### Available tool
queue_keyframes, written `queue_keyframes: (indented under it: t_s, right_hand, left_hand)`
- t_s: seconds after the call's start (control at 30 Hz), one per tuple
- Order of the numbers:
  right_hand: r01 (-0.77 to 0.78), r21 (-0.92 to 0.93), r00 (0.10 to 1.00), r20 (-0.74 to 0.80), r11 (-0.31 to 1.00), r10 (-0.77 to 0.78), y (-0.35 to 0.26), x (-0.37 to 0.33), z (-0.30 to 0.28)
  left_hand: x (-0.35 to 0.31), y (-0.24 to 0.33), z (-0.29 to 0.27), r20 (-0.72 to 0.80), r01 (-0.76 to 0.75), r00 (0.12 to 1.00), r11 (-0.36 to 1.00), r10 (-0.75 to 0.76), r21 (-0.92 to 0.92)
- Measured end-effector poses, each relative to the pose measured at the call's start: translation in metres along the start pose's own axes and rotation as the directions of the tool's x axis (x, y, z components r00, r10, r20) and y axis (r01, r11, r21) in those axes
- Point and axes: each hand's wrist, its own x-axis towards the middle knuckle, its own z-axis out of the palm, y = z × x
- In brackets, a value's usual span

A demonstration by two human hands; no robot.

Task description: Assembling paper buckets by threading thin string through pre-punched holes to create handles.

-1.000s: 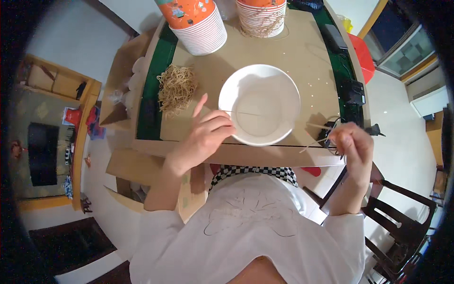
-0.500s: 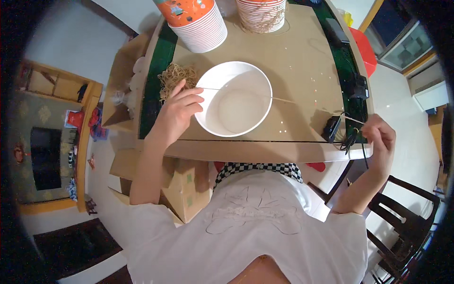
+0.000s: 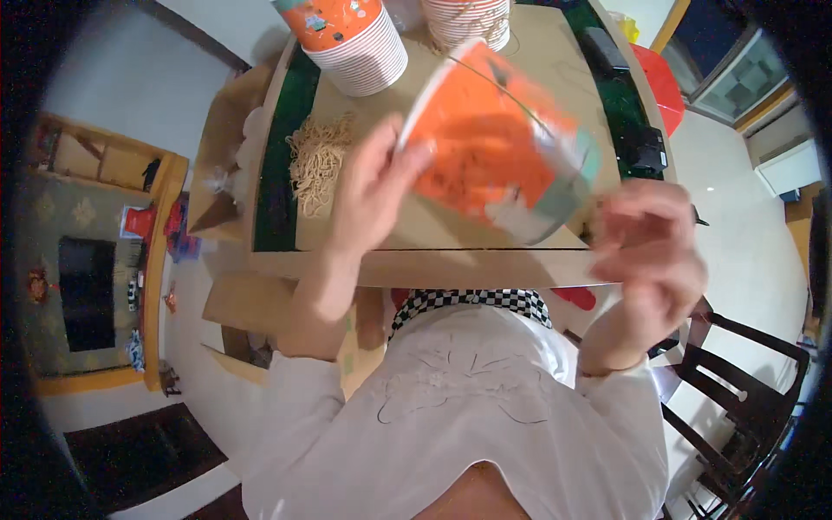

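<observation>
A paper bucket (image 3: 490,156) with an orange printed side is tipped over above the table, its white rim turned to the left and its base toward my right side. My left hand (image 3: 377,182) grips it by the rim, thumb on the outer wall. A thin string (image 3: 503,87) runs across the bucket's far side. Close to the bucket's base is my right hand (image 3: 650,247), fingers curled but smeared by motion; whether it holds anything is unclear. Left of my left hand lies a tangled pile of tan strings (image 3: 319,160).
Two stacks of paper buckets, a left stack (image 3: 371,69) and a right stack (image 3: 468,24), stand at the far side. Along the right edge sits a black device (image 3: 646,149). A cardboard box (image 3: 217,147) is left of the table, and a dark chair (image 3: 745,381) stands to the right.
The bucket stood upright with its opening facing up; now it is lifted and tipped on its side. My left hand has taken its rim. My right hand has moved inward from the table's right edge.
</observation>
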Motion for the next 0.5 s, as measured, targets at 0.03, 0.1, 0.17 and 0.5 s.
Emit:
queue_keyframes:
  t_s: [0.03,0.1,0.17,0.5]
  right_hand:
    - [0.049,-0.067,0.991,0.127,0.997,-0.040,0.001,0.006,0.019]
    - [0.180,-0.051,0.949,0.273,0.982,-0.159,0.009,0.024,0.049]
    - [0.233,-0.071,0.950,0.230,0.970,-0.211,0.025,0.019,0.077]
    - [0.105,0.230,0.898,0.395,0.967,-0.191,0.011,-0.002,0.095]
  left_hand:
    - [0.012,-0.009,0.004,-0.065,0.034,0.996,0.943,-0.059,-0.330]
    - [0.034,-0.016,0.032,0.049,0.118,0.990,0.578,-0.134,-0.807]
    - [0.042,-0.033,0.051,0.361,0.324,0.922,0.232,0.138,-0.917]
    - [0.036,-0.004,0.024,-0.034,-0.059,0.998,0.780,0.048,-0.623]
